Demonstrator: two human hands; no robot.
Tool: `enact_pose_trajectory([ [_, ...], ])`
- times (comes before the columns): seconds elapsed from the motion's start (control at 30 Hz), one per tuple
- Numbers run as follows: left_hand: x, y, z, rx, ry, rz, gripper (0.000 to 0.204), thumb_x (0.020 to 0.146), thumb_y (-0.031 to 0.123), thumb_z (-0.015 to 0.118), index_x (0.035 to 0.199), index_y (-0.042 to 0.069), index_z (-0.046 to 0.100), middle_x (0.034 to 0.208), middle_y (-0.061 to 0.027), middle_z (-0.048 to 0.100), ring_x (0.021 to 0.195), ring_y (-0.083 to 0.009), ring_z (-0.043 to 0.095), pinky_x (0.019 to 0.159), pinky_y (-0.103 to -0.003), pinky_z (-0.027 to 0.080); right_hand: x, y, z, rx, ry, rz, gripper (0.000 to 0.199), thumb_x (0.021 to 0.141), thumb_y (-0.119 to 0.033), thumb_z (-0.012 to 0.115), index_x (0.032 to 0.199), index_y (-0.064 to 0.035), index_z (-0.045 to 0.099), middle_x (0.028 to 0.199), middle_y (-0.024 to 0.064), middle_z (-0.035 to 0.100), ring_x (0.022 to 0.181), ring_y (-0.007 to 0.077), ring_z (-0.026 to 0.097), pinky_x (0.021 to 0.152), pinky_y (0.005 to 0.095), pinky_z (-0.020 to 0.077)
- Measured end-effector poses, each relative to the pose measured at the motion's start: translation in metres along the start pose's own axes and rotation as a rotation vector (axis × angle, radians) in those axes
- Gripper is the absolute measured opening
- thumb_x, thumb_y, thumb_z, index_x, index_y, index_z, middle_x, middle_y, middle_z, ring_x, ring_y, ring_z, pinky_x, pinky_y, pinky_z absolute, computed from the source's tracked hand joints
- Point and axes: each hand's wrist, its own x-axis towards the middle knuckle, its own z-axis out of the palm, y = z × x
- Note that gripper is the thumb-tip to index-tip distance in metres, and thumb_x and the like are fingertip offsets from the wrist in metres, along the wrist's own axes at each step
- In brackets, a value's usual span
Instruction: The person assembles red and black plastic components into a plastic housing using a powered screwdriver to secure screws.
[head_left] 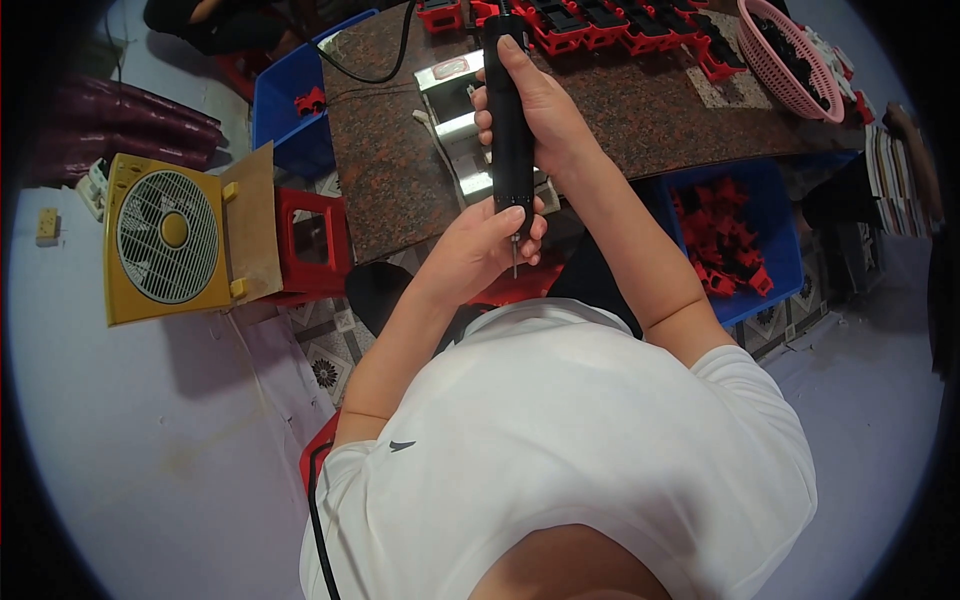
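A black electric screwdriver point(512, 130) is held upright in the picture, its thin metal bit pointing toward my body. My right hand point(540, 110) wraps around its upper body, thumb along the top. Down at the bit end, my left hand point(475, 250) closes around the tool's nose, with thumb and fingers near the bit. Behind the screwdriver, partly covered by it and my hands, a shiny metal device point(455, 125) stands at the table's near edge.
Red-and-black plastic parts point(620, 25) line the far side of the brown speckled table point(380, 180). A pink basket point(790, 60) holds black pieces. Blue bins point(740, 250) with red parts stand right and far left. A yellow fan point(165, 235) and red stool point(310, 240) are left. Other people sit nearby.
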Motion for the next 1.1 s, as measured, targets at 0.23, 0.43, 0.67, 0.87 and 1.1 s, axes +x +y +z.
enact_pose_trajectory([
  [0.23, 0.0002, -0.0017, 0.0028, -0.011, 0.003, -0.007, 0.033, 0.097, 0.027, 0.053, 0.117, 0.000, 0.049, 0.091, -0.0055, 0.057, 0.079, -0.0129, 0.052, 0.074, -0.031, 0.046, -0.0026, -0.0001, -0.0029, 0.012, 0.000, 0.003, 0.060, 0.084, -0.059, 0.060, 0.100, -0.0021, 0.053, 0.072, 0.0053, 0.059, 0.059, 0.0127, 0.060, 0.051, 0.0268, 0.0523],
  [0.43, 0.0008, -0.0029, 0.0034, -0.002, 0.018, -0.008, 0.033, 0.097, 0.027, 0.052, 0.117, 0.000, 0.049, 0.091, -0.0057, 0.056, 0.078, -0.0127, 0.052, 0.074, -0.031, 0.046, -0.0044, 0.0006, -0.0032, -0.014, 0.015, -0.015, 0.062, 0.085, -0.061, 0.057, 0.100, -0.0020, 0.053, 0.071, 0.0052, 0.058, 0.059, 0.0125, 0.059, 0.051, 0.0269, 0.0522],
  [0.67, 0.0020, -0.0072, -0.0014, 0.012, 0.021, 0.015, 0.031, 0.098, 0.027, 0.051, 0.115, 0.000, 0.050, 0.090, -0.0057, 0.056, 0.078, -0.0130, 0.051, 0.074, -0.031, 0.046, -0.0017, 0.0038, -0.0033, -0.064, 0.037, -0.016, 0.066, 0.084, -0.065, 0.055, 0.100, -0.0017, 0.052, 0.071, 0.0046, 0.058, 0.058, 0.0118, 0.059, 0.051, 0.0265, 0.0523],
  [0.87, 0.0020, -0.0059, -0.0017, 0.008, 0.042, 0.019, 0.029, 0.098, 0.025, 0.051, 0.114, 0.001, 0.051, 0.090, -0.0055, 0.057, 0.076, -0.0130, 0.050, 0.073, -0.031, 0.045, 0.0006, 0.0057, -0.0036, -0.082, 0.027, -0.032, 0.070, 0.081, -0.068, 0.056, 0.100, -0.0013, 0.052, 0.071, 0.0042, 0.058, 0.058, 0.0111, 0.059, 0.052, 0.0262, 0.0526],
  [1.1, 0.0022, -0.0078, -0.0025, 0.001, 0.034, 0.025, 0.028, 0.098, 0.025, 0.050, 0.113, 0.002, 0.052, 0.089, -0.0050, 0.057, 0.076, -0.0126, 0.049, 0.073, -0.031, 0.044, 0.0011, 0.0080, -0.0036, -0.087, 0.032, -0.032, 0.070, 0.080, -0.069, 0.055, 0.099, -0.0021, 0.052, 0.071, 0.0037, 0.058, 0.058, 0.0109, 0.059, 0.051, 0.0261, 0.0524],
])
